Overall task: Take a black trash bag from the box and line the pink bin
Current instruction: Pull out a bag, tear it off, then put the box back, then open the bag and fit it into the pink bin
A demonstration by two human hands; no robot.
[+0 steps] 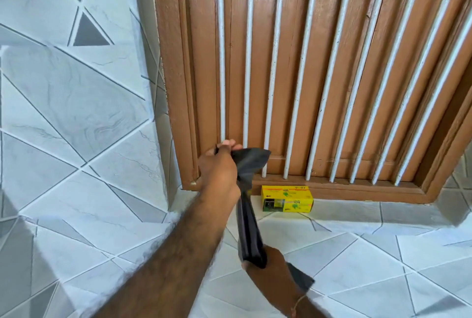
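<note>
Here, two bare hands hold a black trash bag (249, 220) stretched between them in front of a brown wooden shutter (319, 75) fitted with white vertical bars (222, 62). The left hand (219, 172), farther from the camera and raised toward the lower left corner of the shutter, has its fingers (227, 144) curled and pinching the bag's upper end, from which a loose flap of black film spreads to the right. The right hand (274, 261), nearer the camera and lower, is closed around the bag's lower, gathered portion; its fingers are hidden behind the film, so their exact placement cannot be told. A short tail of the bag projects past this hand to the lower right. Between the two hands the bag runs as a narrow, folded, nearly vertical band, slightly tilted.

The yellow box (286, 199) lies on the tiled ledge (357, 241) just below the shutter's frame, to the right of the bag and apart from both hands; green printing and a dark panel show on its near face. Pale marbled tiles with grey triangular insets cover the wall (63, 100) on the left. A thin thread (297, 303) circles the right wrist. The pink bin does not appear in the view.
</note>
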